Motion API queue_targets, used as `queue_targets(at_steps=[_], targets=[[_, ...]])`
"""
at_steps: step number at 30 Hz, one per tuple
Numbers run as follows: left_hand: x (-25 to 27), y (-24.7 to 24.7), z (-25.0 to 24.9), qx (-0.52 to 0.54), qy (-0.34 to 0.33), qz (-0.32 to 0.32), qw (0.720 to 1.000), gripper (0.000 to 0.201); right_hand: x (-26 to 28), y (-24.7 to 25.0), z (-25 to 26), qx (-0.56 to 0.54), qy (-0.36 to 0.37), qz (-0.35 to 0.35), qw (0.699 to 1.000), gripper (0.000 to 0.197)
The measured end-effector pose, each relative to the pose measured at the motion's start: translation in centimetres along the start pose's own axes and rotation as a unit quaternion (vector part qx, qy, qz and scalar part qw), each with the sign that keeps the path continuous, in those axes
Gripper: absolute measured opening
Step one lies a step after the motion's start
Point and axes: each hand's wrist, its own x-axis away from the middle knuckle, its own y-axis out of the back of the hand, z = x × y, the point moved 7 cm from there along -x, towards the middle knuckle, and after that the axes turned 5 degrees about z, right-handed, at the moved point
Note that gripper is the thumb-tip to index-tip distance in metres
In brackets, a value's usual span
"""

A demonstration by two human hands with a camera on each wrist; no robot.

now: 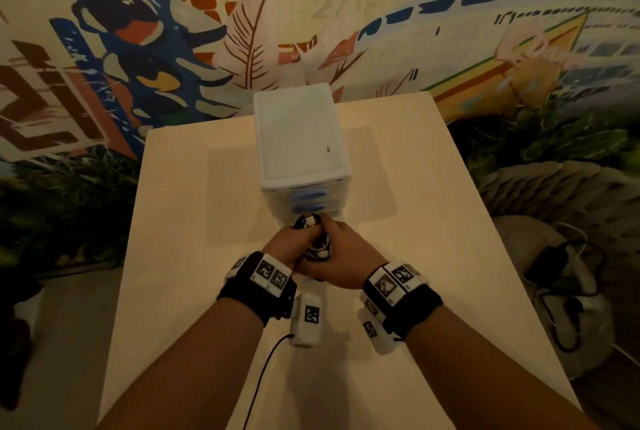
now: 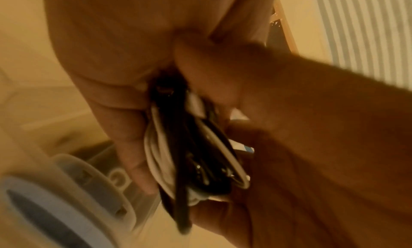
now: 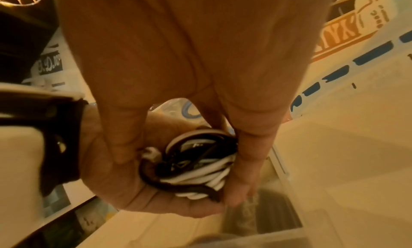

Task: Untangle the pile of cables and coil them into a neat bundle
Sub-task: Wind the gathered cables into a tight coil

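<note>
Both my hands are wrapped round the cable bundle [image 3: 194,165], black and white loops mixed. My left hand [image 1: 287,245] cups it from below, my right hand [image 1: 341,256] pinches from above, just in front of the white drawer unit [image 1: 301,138]. My fingers hide most coils; the plugs are too blurred to identify.

- A white table [image 1: 194,291] carries a white drawer unit [image 1: 299,138] standing upright at its middle, towards the far edge.
- The unit's front shows blue oval handles [image 1: 309,194] stacked one above another.
- Behind the unit hangs a painted mural [image 1: 207,31].
- Right of the unit, beyond the table's edge, dark cords [image 1: 557,277] lie on pale cushions.
- Green plants [image 1: 568,138] sit right of the unit.
</note>
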Motion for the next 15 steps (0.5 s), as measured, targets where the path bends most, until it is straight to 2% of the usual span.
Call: queue_targets(at_steps=[3,8,9,13,15], targets=[[-1.2,0.0,0.5,-0.036,0.024,-0.022,0.999,0.019,-0.3,-0.7,-0.8,0.017,-0.022,0.035,0.999,0.110],[-1.7,-0.9,1.0,0.064,0.016,-0.034,0.997,0.053,-0.8,-1.6,-1.5,0.029,-0.042,0.018,0.999,0.086],[-1.6,-1.0,0.8,0.075,0.011,-0.036,0.996,0.052,-0.9,-1.7,-1.5,0.029,-0.044,0.013,0.999,0.085],[-0.8,-1.1,0.1,0.076,-0.009,-0.032,0.997,0.014,-1.5,-2.3,-1.9,0.068,-0.062,0.023,0.995,0.085],[-0.6,-0.2,0.3,0.096,0.013,-0.061,0.993,0.012,-1.8,-3.7,-2.5,0.118,-0.065,0.047,0.990,0.083]])
